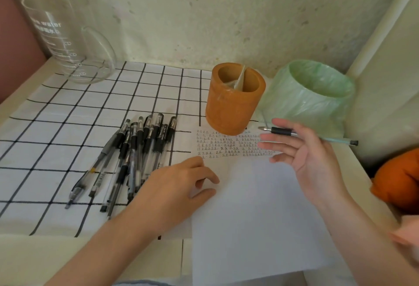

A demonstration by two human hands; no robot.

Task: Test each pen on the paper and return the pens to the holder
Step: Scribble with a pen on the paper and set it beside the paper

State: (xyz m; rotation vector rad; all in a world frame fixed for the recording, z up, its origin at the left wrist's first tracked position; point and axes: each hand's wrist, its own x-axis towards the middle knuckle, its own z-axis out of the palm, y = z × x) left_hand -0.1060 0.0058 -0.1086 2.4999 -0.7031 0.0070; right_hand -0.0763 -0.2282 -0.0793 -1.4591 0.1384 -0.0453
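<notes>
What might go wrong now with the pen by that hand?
The pen lies loosely against the right hand's straight fingers, so it might slip and fall.
The green-lined bin stands right beside the orange holder, so the pen could land in the wrong one.
The left hand rests beside the pile of pens and may knock them about.

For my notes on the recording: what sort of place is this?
Probably a home desk nook: a pen holder, a sheet of paper with writing, and a small bin lined with a green bag.
</notes>
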